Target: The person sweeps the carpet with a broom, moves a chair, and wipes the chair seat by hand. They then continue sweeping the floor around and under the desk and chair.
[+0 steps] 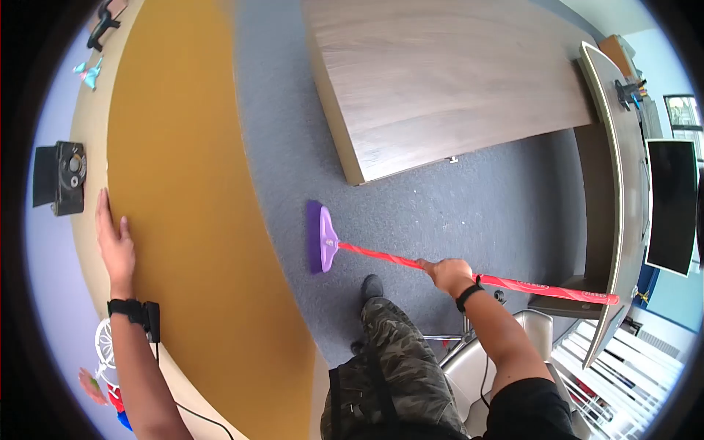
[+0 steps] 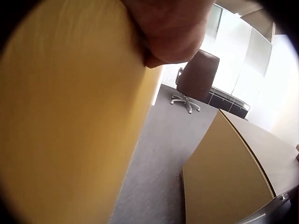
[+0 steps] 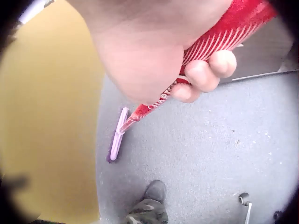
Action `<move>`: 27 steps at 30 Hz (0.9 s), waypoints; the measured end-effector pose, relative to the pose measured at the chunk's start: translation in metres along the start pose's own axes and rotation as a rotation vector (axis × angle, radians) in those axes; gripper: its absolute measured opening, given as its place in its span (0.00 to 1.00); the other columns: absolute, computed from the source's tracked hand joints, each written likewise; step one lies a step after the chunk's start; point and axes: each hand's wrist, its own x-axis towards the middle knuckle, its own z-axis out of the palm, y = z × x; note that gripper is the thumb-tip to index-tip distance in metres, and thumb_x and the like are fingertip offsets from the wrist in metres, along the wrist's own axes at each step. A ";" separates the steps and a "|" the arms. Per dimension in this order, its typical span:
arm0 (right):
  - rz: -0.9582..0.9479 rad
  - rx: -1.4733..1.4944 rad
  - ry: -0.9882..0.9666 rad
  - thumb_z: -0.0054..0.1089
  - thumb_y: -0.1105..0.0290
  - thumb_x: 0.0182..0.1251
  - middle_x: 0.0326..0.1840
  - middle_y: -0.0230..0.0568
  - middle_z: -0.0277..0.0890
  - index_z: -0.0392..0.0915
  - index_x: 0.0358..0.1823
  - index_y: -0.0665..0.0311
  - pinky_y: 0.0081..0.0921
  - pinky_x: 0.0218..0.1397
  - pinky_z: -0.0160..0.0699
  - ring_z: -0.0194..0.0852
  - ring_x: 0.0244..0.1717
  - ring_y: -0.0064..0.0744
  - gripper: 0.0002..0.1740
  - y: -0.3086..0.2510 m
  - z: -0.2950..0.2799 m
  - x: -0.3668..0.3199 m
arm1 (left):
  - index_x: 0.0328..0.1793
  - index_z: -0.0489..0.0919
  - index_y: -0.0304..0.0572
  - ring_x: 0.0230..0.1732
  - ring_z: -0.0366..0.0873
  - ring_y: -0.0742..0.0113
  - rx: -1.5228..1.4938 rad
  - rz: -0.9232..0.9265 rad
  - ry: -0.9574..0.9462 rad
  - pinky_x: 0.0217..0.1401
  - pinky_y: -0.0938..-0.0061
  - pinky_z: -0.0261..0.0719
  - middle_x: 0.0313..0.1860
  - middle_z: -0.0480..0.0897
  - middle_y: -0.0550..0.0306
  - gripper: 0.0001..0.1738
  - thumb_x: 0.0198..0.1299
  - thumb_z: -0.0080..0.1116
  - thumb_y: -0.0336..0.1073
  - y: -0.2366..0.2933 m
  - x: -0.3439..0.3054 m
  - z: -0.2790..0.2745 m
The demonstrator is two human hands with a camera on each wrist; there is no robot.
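Observation:
A broom with a purple head and a red handle slants across the head view, its bristles on the grey floor beside the yellow panel. My right hand grips the handle partway along; in the right wrist view the fingers of this hand curl round the red shaft, with the purple head beyond. My left hand lies with extended fingers on the top edge of the yellow panel. The left wrist view shows part of that hand against the panel.
A wooden desk stands ahead, with a monitor on the right-hand desk. Light specks lie on the floor. My shoe is near the broom head, and a chair stands by my right leg. A black device sits left.

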 end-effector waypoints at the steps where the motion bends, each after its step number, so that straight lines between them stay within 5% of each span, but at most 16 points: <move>1: 0.022 0.018 0.015 0.43 0.65 0.77 0.47 0.50 0.86 0.61 0.78 0.29 0.49 0.47 0.86 0.88 0.48 0.52 0.31 0.001 0.009 0.008 | 0.83 0.61 0.45 0.81 0.62 0.52 -0.044 0.002 0.001 0.82 0.62 0.61 0.81 0.65 0.52 0.36 0.68 0.52 0.21 -0.002 0.000 0.000; 6: 0.359 0.090 0.005 0.41 0.64 0.78 0.50 0.46 0.87 0.61 0.77 0.23 0.47 0.49 0.86 0.88 0.49 0.48 0.30 0.113 0.065 -0.036 | 0.83 0.59 0.43 0.82 0.59 0.53 -0.036 -0.018 -0.032 0.84 0.62 0.57 0.82 0.64 0.52 0.35 0.71 0.49 0.22 -0.006 0.001 0.001; 10: 0.407 0.008 -0.047 0.47 0.64 0.76 0.45 0.47 0.87 0.59 0.79 0.30 0.48 0.47 0.86 0.88 0.46 0.49 0.32 0.144 0.050 -0.101 | 0.83 0.59 0.42 0.83 0.58 0.53 -0.035 -0.022 -0.039 0.84 0.62 0.56 0.82 0.63 0.51 0.35 0.71 0.49 0.22 -0.011 0.001 0.000; 14: 0.301 0.000 -0.086 0.45 0.65 0.76 0.47 0.44 0.87 0.60 0.79 0.32 0.47 0.45 0.86 0.88 0.45 0.49 0.32 0.126 0.035 -0.140 | 0.83 0.59 0.43 0.83 0.58 0.54 -0.106 -0.011 -0.037 0.85 0.62 0.55 0.83 0.63 0.50 0.35 0.71 0.48 0.21 -0.014 0.004 0.004; 17: 0.091 -0.017 -0.117 0.48 0.69 0.71 0.47 0.44 0.87 0.49 0.84 0.29 0.45 0.43 0.88 0.89 0.46 0.47 0.42 0.092 0.047 -0.116 | 0.84 0.59 0.43 0.83 0.57 0.54 -0.177 -0.038 -0.039 0.85 0.62 0.54 0.83 0.62 0.51 0.35 0.71 0.48 0.20 -0.015 0.000 0.005; 22: -0.028 0.114 -0.002 0.45 0.67 0.74 0.45 0.46 0.88 0.60 0.79 0.28 0.46 0.43 0.88 0.89 0.46 0.47 0.34 -0.001 0.060 -0.015 | 0.84 0.58 0.43 0.84 0.56 0.54 -0.141 -0.022 -0.054 0.85 0.63 0.52 0.83 0.61 0.50 0.34 0.72 0.47 0.21 -0.025 0.004 0.005; 27: 0.243 0.230 -0.088 0.41 0.61 0.79 0.54 0.43 0.86 0.60 0.78 0.22 0.47 0.51 0.87 0.88 0.52 0.46 0.29 0.056 0.101 -0.037 | 0.83 0.58 0.40 0.84 0.54 0.55 -0.129 0.006 -0.072 0.86 0.64 0.50 0.83 0.61 0.49 0.34 0.72 0.48 0.22 -0.039 0.009 0.006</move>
